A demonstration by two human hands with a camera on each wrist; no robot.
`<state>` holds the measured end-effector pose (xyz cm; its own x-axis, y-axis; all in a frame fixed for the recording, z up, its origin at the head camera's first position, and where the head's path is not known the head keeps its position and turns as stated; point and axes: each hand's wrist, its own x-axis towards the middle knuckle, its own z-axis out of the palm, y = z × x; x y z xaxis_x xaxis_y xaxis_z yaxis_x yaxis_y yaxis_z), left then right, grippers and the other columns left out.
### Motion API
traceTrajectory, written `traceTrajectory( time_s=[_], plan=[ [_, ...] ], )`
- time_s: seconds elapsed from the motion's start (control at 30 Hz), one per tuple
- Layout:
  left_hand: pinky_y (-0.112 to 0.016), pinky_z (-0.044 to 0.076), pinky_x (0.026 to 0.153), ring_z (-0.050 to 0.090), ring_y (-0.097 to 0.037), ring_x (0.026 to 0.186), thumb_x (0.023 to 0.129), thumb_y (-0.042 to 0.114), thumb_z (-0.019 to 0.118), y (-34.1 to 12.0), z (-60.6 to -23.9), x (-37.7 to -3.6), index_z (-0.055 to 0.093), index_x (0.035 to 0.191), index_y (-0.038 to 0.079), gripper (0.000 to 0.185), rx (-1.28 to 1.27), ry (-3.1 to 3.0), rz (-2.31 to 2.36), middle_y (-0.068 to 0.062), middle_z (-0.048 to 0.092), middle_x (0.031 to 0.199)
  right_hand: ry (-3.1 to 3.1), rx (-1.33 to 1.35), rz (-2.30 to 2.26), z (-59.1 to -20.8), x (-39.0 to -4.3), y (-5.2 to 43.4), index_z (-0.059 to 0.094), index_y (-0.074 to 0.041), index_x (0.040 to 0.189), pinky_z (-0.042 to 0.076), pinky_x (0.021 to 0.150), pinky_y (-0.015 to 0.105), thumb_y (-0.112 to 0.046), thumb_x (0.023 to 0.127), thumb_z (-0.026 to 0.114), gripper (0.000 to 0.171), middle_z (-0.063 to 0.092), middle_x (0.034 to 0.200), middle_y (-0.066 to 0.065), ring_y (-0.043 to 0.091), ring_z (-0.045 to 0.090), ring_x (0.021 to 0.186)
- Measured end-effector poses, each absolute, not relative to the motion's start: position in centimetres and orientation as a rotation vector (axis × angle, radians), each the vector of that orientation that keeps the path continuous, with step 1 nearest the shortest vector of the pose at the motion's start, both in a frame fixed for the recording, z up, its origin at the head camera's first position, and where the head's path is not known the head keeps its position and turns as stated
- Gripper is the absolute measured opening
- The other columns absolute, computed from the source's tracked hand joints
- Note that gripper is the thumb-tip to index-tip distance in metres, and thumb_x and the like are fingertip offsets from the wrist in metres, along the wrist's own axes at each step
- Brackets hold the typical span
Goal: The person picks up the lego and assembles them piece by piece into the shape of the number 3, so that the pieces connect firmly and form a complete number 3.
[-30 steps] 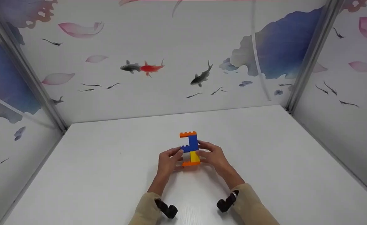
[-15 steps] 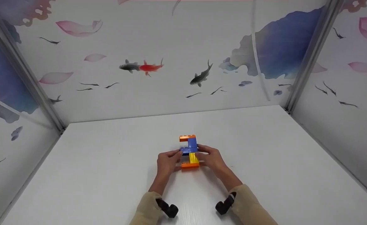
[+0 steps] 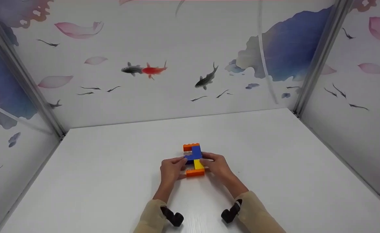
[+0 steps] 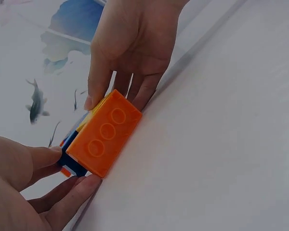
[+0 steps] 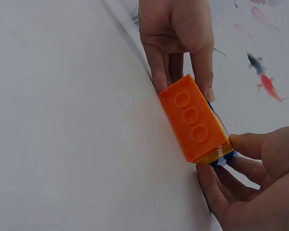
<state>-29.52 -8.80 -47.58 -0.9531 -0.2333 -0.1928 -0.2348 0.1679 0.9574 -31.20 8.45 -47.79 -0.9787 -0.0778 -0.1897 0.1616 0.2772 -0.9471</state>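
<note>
Both hands hold one assembly of toy building bricks low over the white table. An orange brick forms its far end, followed by blue bricks, a yellow brick and a near orange brick. From the left, my left hand pinches the blue part that juts out, thumb on top. My right hand grips the right side around the blue and yellow bricks. Each wrist view shows the hollow underside of an orange brick with its round tubes; most of the assembly is hidden behind it.
The white table stretches out around the hands. A white back wall printed with fish and petals stands behind it, with side walls at left and right. Black wrist-camera mounts stick out from the beige sleeves.
The brick assembly has tilted, its far orange end coming lower in the head view and the near orange brick's front face showing more. Both hands keep their hold and shift slightly along with it.
</note>
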Motion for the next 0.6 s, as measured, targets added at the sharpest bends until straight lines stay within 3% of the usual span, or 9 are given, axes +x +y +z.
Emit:
traceTrajectory(
  time_s=[0.6],
  plan=[
    [-0.024,0.060,0.067,0.068,-0.017,0.087,0.098,0.018,0.064,-8.80,-47.41,-29.57,0.069,0.127,0.007,0.032,-0.459,2.371,1.909,-0.012,0.073,0.108,2.322,0.130,-1.766,-47.64,-30.94,8.76,0.059,-0.014,0.141,0.050,0.108,0.042,-0.019,0.099,0.062,0.042,0.055,0.146,0.014,0.028,0.058,0.125]
  ],
)
